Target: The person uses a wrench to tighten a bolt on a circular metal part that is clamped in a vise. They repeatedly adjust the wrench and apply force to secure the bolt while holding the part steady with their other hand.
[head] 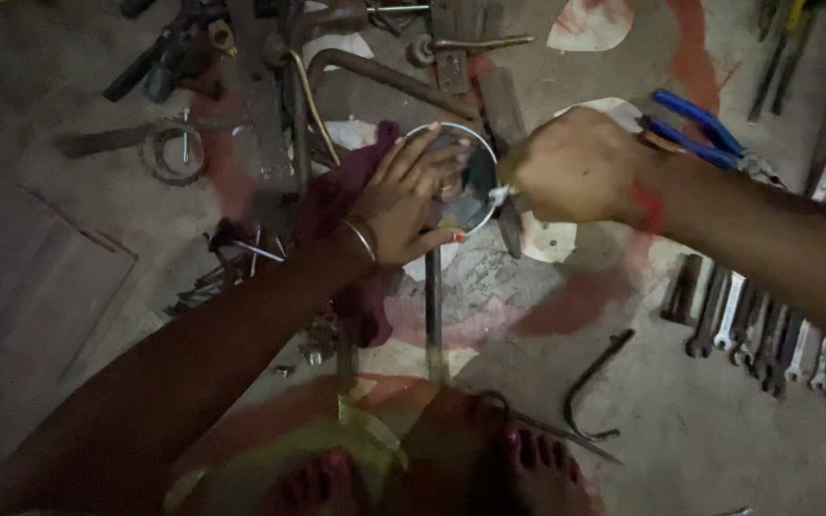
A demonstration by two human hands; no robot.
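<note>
My left hand (403,201) grips a small round metal bowl (475,182) by its rim, with a thin bangle on the wrist. A dark red cloth (336,201) lies under that hand. My right hand (576,167) is closed around a small light-coloured tool whose tip (499,194) pokes into the bowl. A red thread circles the right wrist. What is inside the bowl is too dark to tell.
Blue-handled pliers (700,129) lie behind my right hand. A row of spanners (767,334) lies at the right. Rods, bars and a ring (174,153) clutter the floor at top left. A bent hook (595,382) and my feet (528,468) are at the bottom.
</note>
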